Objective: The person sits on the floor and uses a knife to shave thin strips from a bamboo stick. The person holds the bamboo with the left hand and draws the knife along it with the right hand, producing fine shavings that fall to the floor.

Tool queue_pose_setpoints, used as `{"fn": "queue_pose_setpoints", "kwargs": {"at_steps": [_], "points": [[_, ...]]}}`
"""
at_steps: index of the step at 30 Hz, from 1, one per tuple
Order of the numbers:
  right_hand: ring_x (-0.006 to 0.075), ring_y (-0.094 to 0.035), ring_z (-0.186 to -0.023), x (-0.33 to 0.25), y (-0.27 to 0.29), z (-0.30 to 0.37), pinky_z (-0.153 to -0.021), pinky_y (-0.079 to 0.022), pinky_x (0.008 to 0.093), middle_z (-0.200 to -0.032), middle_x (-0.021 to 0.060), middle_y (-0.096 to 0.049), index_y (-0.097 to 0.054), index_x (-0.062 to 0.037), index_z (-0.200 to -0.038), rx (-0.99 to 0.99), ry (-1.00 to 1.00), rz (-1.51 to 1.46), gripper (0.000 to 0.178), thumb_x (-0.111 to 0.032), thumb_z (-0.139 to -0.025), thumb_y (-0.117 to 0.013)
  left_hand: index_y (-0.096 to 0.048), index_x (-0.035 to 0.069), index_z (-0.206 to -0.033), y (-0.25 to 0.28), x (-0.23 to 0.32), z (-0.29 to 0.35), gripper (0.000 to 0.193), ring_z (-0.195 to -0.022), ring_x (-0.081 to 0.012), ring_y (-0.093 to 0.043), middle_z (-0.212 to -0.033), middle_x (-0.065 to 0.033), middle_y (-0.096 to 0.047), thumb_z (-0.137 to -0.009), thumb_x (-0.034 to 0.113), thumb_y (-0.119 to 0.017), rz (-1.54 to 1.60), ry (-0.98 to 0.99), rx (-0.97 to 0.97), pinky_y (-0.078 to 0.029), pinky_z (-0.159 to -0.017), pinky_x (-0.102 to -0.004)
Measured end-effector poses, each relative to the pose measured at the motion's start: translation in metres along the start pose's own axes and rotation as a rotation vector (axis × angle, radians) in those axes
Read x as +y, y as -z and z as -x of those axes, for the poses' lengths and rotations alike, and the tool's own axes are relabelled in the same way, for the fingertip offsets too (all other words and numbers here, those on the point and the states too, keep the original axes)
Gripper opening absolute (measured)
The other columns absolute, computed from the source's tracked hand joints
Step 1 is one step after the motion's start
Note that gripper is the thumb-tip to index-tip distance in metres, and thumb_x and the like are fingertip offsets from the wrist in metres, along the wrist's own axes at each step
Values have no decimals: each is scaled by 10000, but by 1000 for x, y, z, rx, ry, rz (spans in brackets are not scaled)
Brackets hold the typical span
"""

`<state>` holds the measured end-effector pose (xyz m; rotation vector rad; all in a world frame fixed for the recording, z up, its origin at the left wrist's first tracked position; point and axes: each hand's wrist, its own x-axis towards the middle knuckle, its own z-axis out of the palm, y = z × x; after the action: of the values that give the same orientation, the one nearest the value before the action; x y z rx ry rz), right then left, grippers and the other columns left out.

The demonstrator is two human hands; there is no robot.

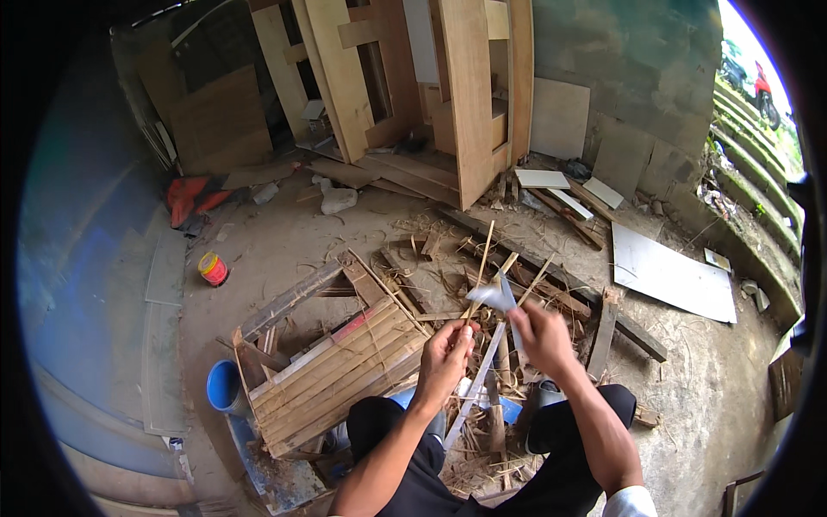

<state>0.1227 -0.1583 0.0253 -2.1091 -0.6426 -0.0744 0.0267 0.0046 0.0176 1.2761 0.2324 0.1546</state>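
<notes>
My left hand (445,358) is closed around the lower end of a thin wooden strip (510,261), which slants up and away from my fingers. My right hand (544,336) is wrapped round a grey metal tool with a flat, pale head (491,297). Motion smears that head, so its exact kind is unclear; it lies across the strip just beyond my left fingers. Another slim strip (489,237) stands up close behind. Between my knees lies a long, narrow grey-white strip (474,388) among wood offcuts.
A slatted wooden crate (336,366) leans at my left, beside a blue bucket (224,386). Farther left stands a red-and-yellow can (212,269). Dark beams (633,334) and shavings cover the floor ahead. A white panel (672,271) lies right; a tall plywood frame (469,103) stands behind.
</notes>
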Motion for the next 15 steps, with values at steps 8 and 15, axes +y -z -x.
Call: {"fn": "queue_pose_setpoints", "kwargs": {"at_steps": [8,15], "points": [[314,-567,-457,1,-15,7,-449,-434,425,-506,115,-535,-551,-59,-798,137,237,469,451,-490,-923,-505,-642,2,-976,-5,-5,-9,227,-530,-45,-392,-600,25,-487,-970,192,-517,-535,-298,205,-315,-463,-256],[208,-504,-451,33,47,-43,-491,-443,404,-551,98,-563,-572,-41,-782,341,-341,288,570,-548,-961,-383,-670,43,-1105,-45,-16,19,223,-551,-42,-530,-717,-10,-658,-951,153,-553,-671,-322,53,-406,-463,-220]]}}
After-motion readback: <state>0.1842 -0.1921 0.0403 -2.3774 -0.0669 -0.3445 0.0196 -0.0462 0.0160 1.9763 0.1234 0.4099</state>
